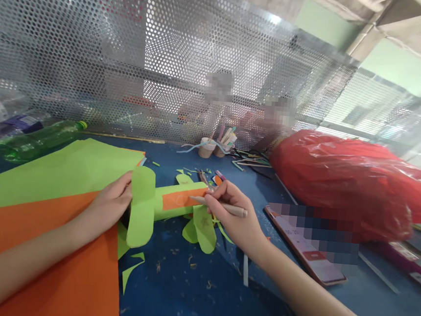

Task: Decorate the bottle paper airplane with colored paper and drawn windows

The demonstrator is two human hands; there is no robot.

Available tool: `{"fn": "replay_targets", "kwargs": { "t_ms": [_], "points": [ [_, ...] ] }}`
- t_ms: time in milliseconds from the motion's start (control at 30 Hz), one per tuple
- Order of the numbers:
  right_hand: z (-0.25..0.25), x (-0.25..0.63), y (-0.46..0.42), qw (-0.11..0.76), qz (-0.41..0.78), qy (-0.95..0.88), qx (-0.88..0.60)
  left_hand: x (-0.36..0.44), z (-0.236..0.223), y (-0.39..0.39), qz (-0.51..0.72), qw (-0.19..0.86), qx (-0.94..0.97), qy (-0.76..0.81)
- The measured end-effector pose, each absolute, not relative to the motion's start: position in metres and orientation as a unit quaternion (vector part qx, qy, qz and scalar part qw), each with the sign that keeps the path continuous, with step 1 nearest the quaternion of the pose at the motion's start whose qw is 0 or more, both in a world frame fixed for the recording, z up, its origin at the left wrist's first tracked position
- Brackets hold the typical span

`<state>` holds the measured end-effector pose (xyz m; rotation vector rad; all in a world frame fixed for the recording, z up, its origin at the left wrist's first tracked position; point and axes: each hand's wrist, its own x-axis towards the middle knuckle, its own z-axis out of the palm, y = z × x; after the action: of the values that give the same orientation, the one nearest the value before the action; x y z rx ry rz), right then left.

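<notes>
My left hand (116, 196) is closed on the left end of a green paper tube model (158, 202), behind a rounded green strip (141, 208) that hides some of its fingers. An orange paper patch (173, 200) lies along the tube and bears faint drawn outlines. In my right hand (238, 202) is a light-coloured pen (233, 209), its tip at the orange patch. Several rounded green paper pieces (204, 229) stick out at the tube's right end. Under my left forearm are a large orange sheet (72, 264) and a green sheet (65, 170).
Green paper scraps (132, 269) lie on the blue tabletop (179, 298). Two pen cups (207, 149) stand at the back. To the right are a phone (302, 244) and a bulky red plastic bag (348, 180). Plastic bottles (38, 140) lie left, before a perforated metal screen (103, 70).
</notes>
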<state>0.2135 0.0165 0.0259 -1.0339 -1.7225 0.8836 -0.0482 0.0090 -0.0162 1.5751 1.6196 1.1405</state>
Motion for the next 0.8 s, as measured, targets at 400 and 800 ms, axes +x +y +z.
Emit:
{"fn": "replay_targets", "kwargs": {
  "t_ms": [400,800],
  "points": [
    [0.0234,0.2167,0.0176,0.446,0.350,-0.704,-0.428,-0.0481,-0.0166,0.0099,0.425,0.286,0.601,0.614],
    [0.0276,0.2170,0.0185,0.480,0.345,-0.682,-0.430,-0.0460,-0.0093,0.0068,0.411,0.296,0.591,0.627]
  ]
}}
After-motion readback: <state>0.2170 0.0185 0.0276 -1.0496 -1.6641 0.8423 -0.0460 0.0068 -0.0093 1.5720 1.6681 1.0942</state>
